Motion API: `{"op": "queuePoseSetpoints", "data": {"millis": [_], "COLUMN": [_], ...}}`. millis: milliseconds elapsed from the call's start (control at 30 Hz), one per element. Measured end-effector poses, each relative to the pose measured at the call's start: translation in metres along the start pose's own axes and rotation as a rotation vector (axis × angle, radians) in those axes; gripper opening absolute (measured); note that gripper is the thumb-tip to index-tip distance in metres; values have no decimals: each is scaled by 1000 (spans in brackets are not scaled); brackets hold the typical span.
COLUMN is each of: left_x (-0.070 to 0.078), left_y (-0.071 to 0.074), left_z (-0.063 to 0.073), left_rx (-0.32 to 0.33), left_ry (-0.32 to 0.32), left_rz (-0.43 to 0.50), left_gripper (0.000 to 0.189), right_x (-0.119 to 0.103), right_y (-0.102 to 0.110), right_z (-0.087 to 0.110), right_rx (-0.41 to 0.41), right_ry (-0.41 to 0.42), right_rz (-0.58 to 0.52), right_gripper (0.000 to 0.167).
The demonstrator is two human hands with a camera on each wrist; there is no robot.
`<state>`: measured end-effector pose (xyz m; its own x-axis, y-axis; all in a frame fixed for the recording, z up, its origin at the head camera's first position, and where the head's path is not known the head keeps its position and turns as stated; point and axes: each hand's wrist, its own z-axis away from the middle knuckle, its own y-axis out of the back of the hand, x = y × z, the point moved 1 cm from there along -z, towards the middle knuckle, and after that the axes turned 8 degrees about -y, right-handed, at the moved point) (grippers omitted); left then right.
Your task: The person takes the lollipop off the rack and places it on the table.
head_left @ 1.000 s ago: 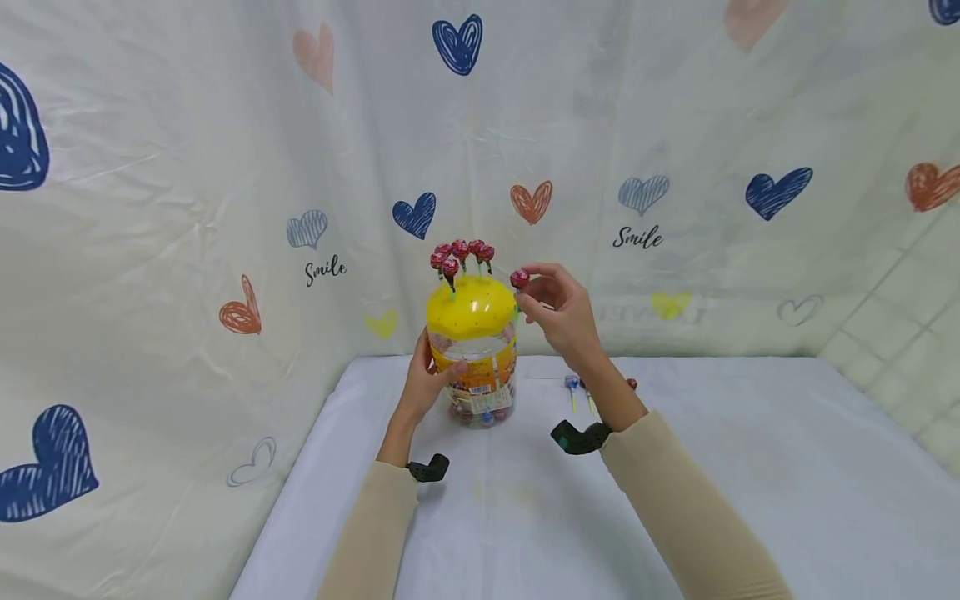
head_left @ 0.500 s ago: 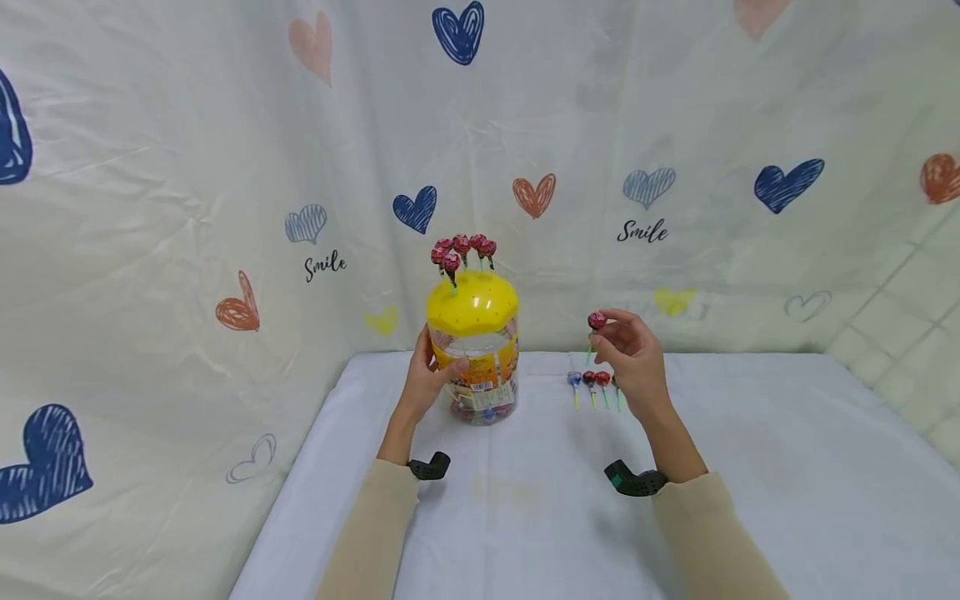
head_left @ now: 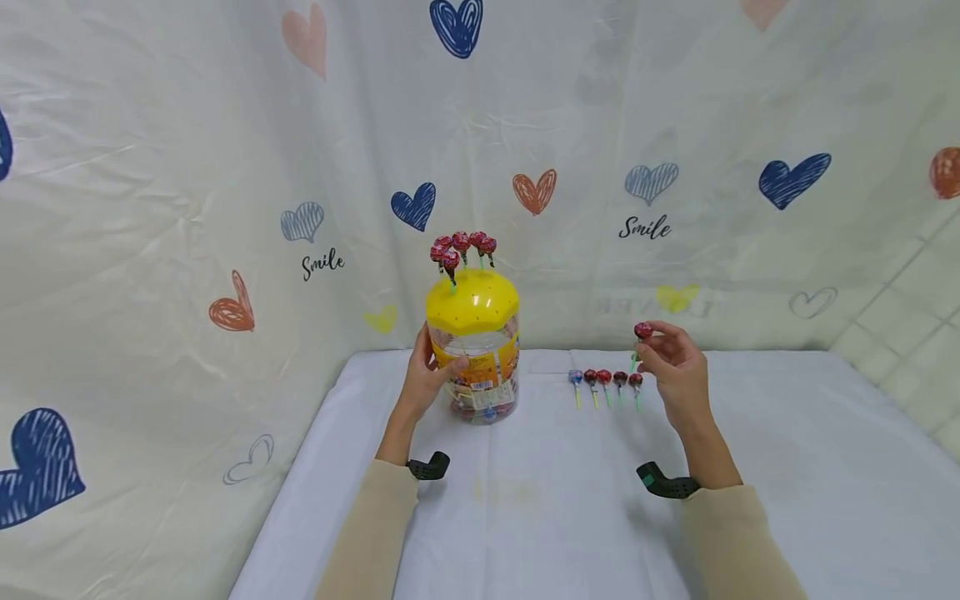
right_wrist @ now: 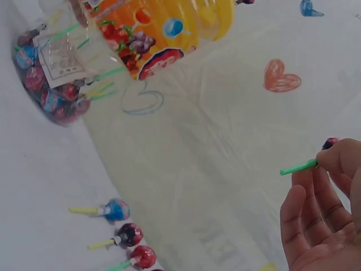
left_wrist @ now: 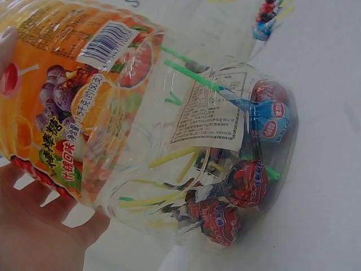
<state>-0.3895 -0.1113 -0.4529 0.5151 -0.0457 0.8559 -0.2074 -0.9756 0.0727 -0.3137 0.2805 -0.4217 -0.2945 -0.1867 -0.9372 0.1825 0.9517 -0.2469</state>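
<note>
A clear plastic jar with a yellow dotted lid and an orange label stands on the table. Around its side curls my left hand, thumb across the label. Several red-wrapped lollipops stick up from the lid's far left part. Through the jar wall in the left wrist view, more lollipops lie at the bottom. Between thumb and fingers, my right hand pinches a red lollipop, its green stick pointing down in the head view. It is raised above the right end of a lollipop row.
Several lollipops lie in a row on the white-covered table right of the jar, the leftmost a blue lollipop, with a dark red lollipop at the right end. Behind rises a white curtain printed with hearts.
My right hand has carried the red lollipop away from beside the jar lid, rightward and down toward the row's right end. The left hand has kept its grip on the jar.
</note>
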Motion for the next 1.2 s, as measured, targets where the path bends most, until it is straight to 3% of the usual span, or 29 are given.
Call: {"op": "queuePoseSetpoints", "data": {"millis": [367,800,1000,1200], "left_x": [3,5,4,1], "left_y": [2,3,1,1], "left_z": [1,-1,-2,-1], "left_rx": [-2,-1,1,9], "left_ry": [5,12,11,20], "left_rz": [-6,18,2,-7], "left_gripper": [85,90,87,90], "right_x": [6,25,39,53], "right_y": [24,43,59,75], "right_z": [-3,-9,-9,-8], "right_rx": [31,-8,-15,-6], "right_ry": [-28,-78,-167,-213], "right_rz": [72,101,192,412], "right_gripper": [42,39,41,42]}}
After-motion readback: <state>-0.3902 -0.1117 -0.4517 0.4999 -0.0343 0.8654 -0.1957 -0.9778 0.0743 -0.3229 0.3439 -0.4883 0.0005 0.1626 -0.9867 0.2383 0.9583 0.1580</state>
